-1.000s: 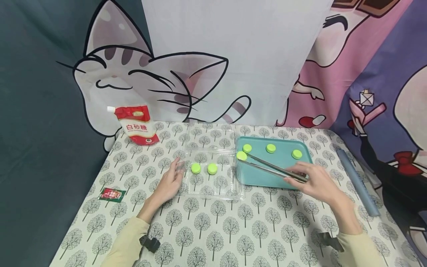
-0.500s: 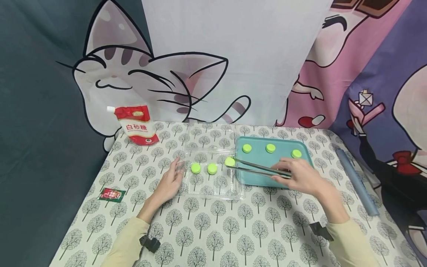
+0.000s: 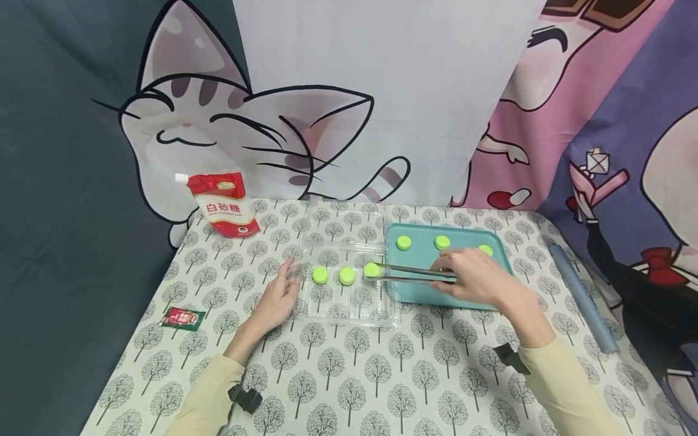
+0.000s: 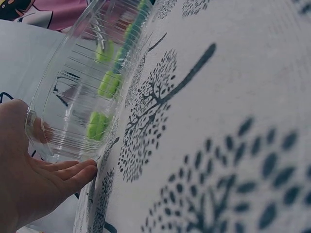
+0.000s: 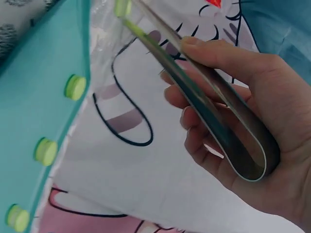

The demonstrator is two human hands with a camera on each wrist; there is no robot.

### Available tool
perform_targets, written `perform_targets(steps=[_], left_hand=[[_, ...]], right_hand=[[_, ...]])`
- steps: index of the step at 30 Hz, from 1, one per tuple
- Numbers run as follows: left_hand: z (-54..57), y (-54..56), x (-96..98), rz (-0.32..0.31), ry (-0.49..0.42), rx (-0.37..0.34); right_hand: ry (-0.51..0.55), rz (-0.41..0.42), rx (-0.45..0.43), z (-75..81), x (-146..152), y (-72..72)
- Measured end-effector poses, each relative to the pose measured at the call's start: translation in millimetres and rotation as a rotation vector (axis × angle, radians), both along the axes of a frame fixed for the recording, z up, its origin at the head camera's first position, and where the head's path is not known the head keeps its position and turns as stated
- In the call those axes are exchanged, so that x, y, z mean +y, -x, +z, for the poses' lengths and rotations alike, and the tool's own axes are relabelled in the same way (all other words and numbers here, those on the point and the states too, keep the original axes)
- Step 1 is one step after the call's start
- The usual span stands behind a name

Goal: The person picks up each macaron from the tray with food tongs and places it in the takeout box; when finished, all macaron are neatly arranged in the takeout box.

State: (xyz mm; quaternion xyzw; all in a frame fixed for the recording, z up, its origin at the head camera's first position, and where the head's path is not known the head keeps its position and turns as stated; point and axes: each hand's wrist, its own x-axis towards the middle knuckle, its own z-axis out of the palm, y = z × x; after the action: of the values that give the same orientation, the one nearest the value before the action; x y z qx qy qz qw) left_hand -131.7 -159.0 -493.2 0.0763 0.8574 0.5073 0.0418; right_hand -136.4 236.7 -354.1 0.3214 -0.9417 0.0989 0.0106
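Note:
My right hand (image 3: 466, 275) grips metal tongs (image 3: 414, 274). Their tips hold a green macaron (image 3: 372, 270) low at the right part of the clear plastic box (image 3: 327, 316). Two more green macarons, a left one (image 3: 320, 275) and a middle one (image 3: 346, 276), sit in a row in the box. My left hand (image 3: 279, 295) holds the box's left end. In the left wrist view its fingers (image 4: 73, 174) lie against the end wall, and a digit shows through the plastic by the rim. The right wrist view shows the tongs' bend inside my palm.
A teal tray (image 3: 417, 293) stands right of the box with three green macarons, one (image 3: 403, 243) near its left corner. The box's clear lid (image 3: 345, 224) lies folded back. A red-white pouch (image 3: 225, 206), a small packet (image 3: 183, 318) and a blue-grey roll (image 3: 584, 297) are around.
My right hand has moved left with the tongs, carrying the macaron from over the tray's left edge to the box, beside the middle macaron. The left hand has stayed put.

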Motion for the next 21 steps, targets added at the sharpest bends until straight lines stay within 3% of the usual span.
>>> perform_targets(steps=[7,12,21], left_hand=[[2.0,-0.2,0.1,0.006,-0.003,0.008],[2.3,-0.1,0.5,0.002,-0.006,0.008],[3.7,-0.8,1.4,0.004,-0.009,-0.001]], right_hand=[[-0.140,0.038,0.003,22.9,-29,3.5],[-0.200,0.009,-0.026,31.7,-44,5.4],[-0.173,-0.024,-0.074,34.6,-37,2.4]])
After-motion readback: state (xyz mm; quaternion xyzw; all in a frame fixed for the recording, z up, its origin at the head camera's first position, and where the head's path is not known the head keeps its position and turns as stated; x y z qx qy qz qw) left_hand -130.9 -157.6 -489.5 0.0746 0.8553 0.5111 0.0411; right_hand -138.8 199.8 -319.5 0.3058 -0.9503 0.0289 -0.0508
